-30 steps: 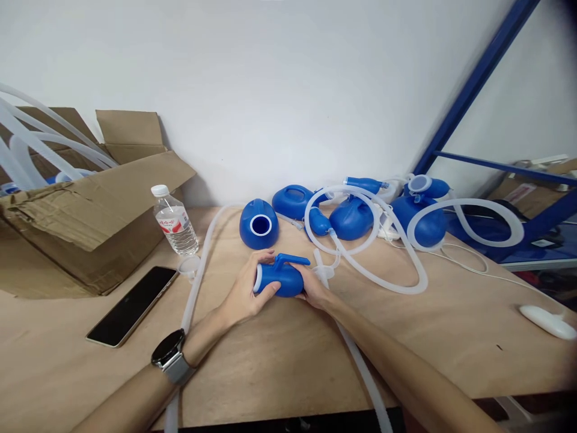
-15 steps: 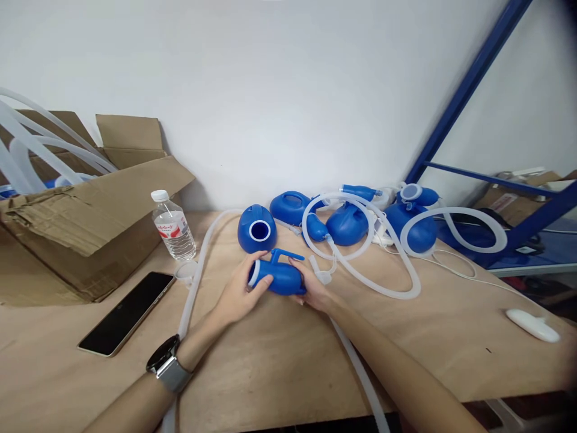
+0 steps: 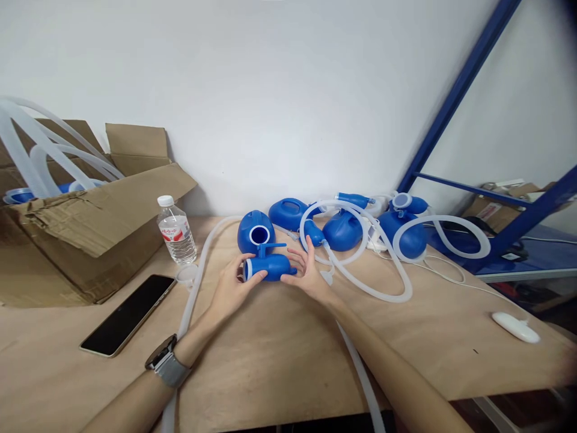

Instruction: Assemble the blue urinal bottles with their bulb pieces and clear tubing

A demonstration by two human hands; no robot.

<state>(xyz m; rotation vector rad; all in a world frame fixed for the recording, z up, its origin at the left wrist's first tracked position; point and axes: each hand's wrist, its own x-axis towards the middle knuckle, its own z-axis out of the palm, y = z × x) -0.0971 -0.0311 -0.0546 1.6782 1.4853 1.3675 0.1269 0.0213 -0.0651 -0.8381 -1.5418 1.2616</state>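
A small blue plastic container [image 3: 269,266] with a white-rimmed mouth and a top handle lies on its side above the wooden table [image 3: 279,355]. My left hand [image 3: 232,287] is closed round its mouth end. My right hand [image 3: 307,270] is at its other end with the fingers spread, touching or just off the narrow tip. Behind it stands another blue container [image 3: 255,231] with a round white-rimmed hole facing me.
Several more blue containers [image 3: 342,228] tangled with clear tubing [image 3: 360,264] lie at the back. A water bottle [image 3: 176,231], a small clear cap [image 3: 186,275], a phone [image 3: 127,314] and an open cardboard box [image 3: 81,228] are left. A white object [image 3: 515,326] lies right.
The container has been lifted slightly and moved away from me. My right hand has opened, its fingers now spread at the narrow end; my left hand keeps its grip.
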